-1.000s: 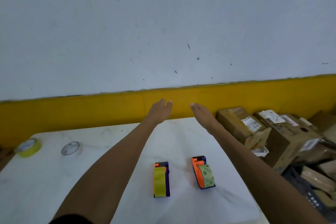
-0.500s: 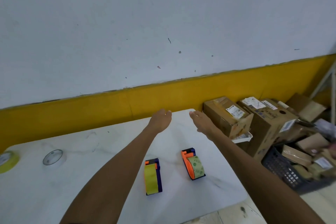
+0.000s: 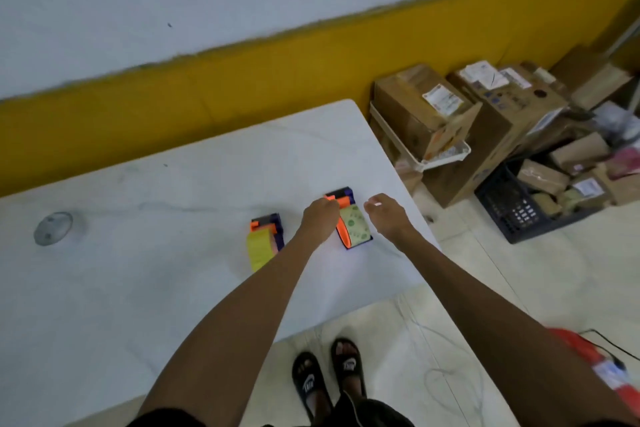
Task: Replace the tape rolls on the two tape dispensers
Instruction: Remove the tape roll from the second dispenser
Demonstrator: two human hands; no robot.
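Near the table's (image 3: pixel 173 288) right edge, the green-roll dispenser (image 3: pixel 351 222) lies between both hands, long axis running away from the person. Left hand (image 3: pixel 320 217), fingers curled, touches its orange side (grip unclear); right hand (image 3: pixel 388 215) hovers just beside it, fingers loosely narrowed, holding nothing. The yellow-roll dispenser (image 3: pixel 265 241) sits left of it. A second ago both hands were raised beyond the dispensers.

Looks like a packing or stockroom area: labelled brown cardboard shipping boxes (image 3: pixel 426 107) piled on pale floor tiles (image 3: pixel 554 274), a dark plastic crate of parcels (image 3: pixel 512 208), a white worktable (image 3: pixel 138 236), white wall with yellow base band (image 3: pixel 207 87).
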